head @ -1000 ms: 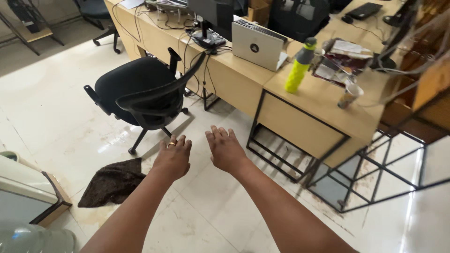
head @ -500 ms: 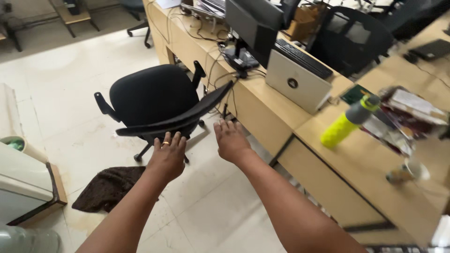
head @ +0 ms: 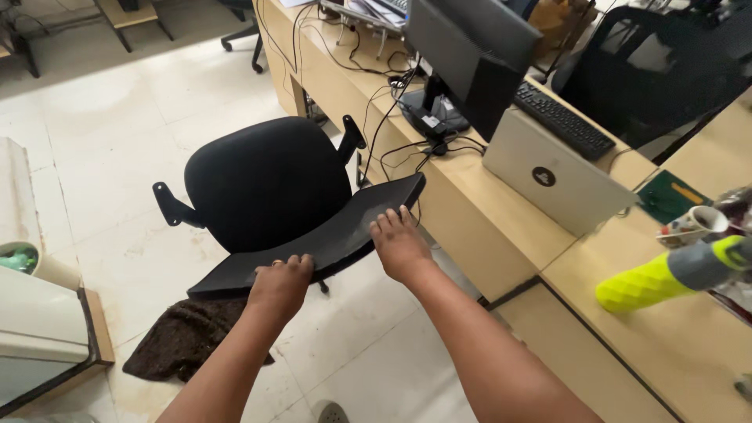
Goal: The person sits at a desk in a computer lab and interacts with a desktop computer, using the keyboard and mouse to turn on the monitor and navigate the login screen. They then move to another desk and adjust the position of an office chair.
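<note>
A black office chair [head: 262,184] stands on the tiled floor beside a long wooden desk [head: 462,211], its backrest towards me. My left hand [head: 280,286] curls its fingers over the top edge of the backrest [head: 329,239]. My right hand [head: 399,247] rests on the same edge further right, fingers over the rim. Both arms reach forward from the bottom of the head view.
A dark brown cloth [head: 184,341] lies on the floor under my left arm. On the desk stand a monitor [head: 470,59], a keyboard [head: 560,117], a silver laptop [head: 552,180], cables, a cup [head: 693,225] and a yellow-green bottle [head: 666,278]. A white appliance [head: 35,329] sits at left.
I have moved closer to the chair. Both hands, held open in the air before, have come down onto the top edge of the backrest, and the left fingers have closed over it.
</note>
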